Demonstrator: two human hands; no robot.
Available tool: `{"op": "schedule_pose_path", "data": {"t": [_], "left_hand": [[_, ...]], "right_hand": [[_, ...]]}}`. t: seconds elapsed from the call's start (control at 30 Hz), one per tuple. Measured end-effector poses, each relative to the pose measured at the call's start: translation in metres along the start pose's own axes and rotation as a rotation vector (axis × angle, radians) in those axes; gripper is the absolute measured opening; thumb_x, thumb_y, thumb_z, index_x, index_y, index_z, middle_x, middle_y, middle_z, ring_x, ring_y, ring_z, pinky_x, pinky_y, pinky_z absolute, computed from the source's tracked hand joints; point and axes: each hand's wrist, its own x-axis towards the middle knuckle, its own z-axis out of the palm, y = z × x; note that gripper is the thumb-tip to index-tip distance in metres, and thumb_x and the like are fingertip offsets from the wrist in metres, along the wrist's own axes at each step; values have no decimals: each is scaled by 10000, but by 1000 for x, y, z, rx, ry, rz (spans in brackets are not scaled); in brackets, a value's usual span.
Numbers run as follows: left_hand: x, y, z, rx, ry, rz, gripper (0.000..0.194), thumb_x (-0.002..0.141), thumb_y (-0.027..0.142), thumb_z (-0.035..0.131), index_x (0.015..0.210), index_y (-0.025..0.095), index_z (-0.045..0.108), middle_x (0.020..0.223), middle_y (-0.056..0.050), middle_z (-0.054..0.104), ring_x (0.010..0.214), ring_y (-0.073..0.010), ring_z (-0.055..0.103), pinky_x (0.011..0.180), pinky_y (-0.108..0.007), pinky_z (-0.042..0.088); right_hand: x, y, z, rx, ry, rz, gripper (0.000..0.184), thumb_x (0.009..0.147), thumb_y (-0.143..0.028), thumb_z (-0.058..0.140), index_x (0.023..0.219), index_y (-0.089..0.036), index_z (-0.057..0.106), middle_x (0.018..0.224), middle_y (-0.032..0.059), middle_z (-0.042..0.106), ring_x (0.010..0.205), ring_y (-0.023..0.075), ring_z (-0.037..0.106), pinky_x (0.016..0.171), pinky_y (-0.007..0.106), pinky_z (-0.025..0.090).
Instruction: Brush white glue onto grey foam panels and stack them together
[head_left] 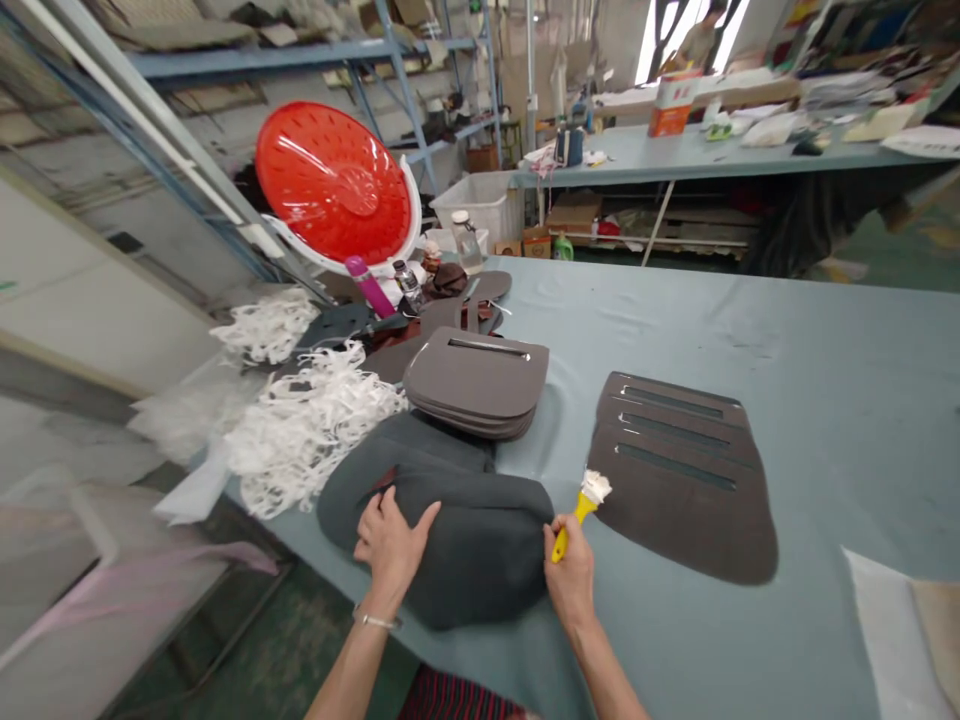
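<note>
A dark grey piece of padded-looking material lies at the table's near edge, on top of another dark piece. My left hand rests on its left side with fingers spread. At the piece's right edge is my right hand, its fingers wrapped round the yellow handle of a brush. White stuff coats the bristles, which point up and away. Right of the brush lies a flat brown-grey panel with three slots. Beyond my hands sits a stack of similar panels, the top one with a single slot.
A heap of white strips lies on the left, near a purple bottle. A red basin stands behind. Across the aisle, another table holds a red-and-white can; a person is at the back. White sheet lies right.
</note>
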Motion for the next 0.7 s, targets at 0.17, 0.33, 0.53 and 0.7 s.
{"op": "schedule_pose_path", "data": {"t": [0.17,0.33,0.53,0.7], "left_hand": [[7,-11,0,-12,0,154,542,827,531,464,1249,190,469,1278,-150,437,1126,-308,433,845,-453,416],[0,4,3,8,30,380,372,879,460,401,1025,158,562,995,-100,539,912,-238,513,737,-336,415],[-6,35,0,-27,49,598,280,887,429,416,884,189,558,826,-41,542,778,-194,513,674,-290,360],[-22,97,6,-117,25,797,211,897,332,422,978,232,589,969,-53,589,851,-215,525,703,-322,348]], "right_hand": [[-4,21,-16,-77,121,-44,91,880,-237,444,799,-199,464,724,-3,495,660,132,477,646,230,369],[-9,32,-31,-112,133,-96,86,877,-165,412,839,-196,483,765,11,516,692,132,497,662,228,389],[-9,46,-58,-186,184,-86,157,858,-101,365,870,-201,485,781,20,525,710,138,514,657,229,400],[-3,79,-107,-337,260,-17,172,843,-100,350,877,-200,486,773,26,516,703,150,515,628,239,376]]}}
